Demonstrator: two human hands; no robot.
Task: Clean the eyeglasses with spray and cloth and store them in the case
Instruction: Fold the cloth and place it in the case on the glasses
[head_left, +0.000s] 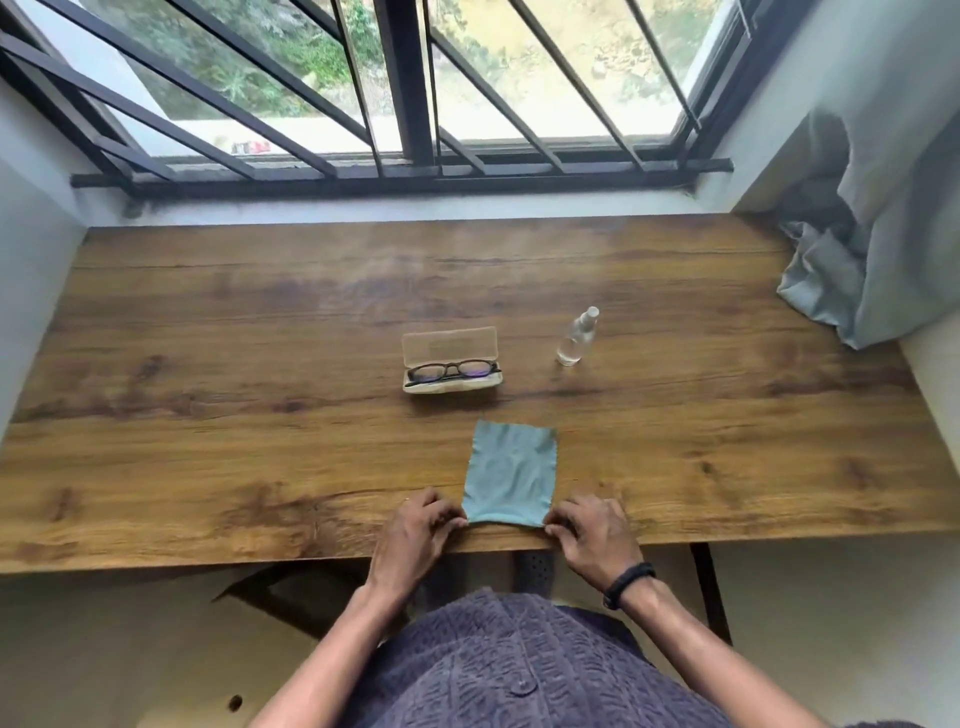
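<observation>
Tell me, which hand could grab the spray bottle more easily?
Probably the right hand: the spray bottle stands on its side, right of the open case. Like the left hand, it pinches a near corner of the cloth and must release first.

Seen from the blue-grey rectangular cloth (510, 475), an open clear plastic case (450, 345) is blocking 12 o'clock and a small clear spray bottle (575, 340) is standing at 1 o'clock, with a bare gap between them. A crumpled grey curtain (852, 280) is covering the corner at 2 o'clock. The brown wooden table (208, 415) is lying open at 9 and 3 o'clock.
</observation>
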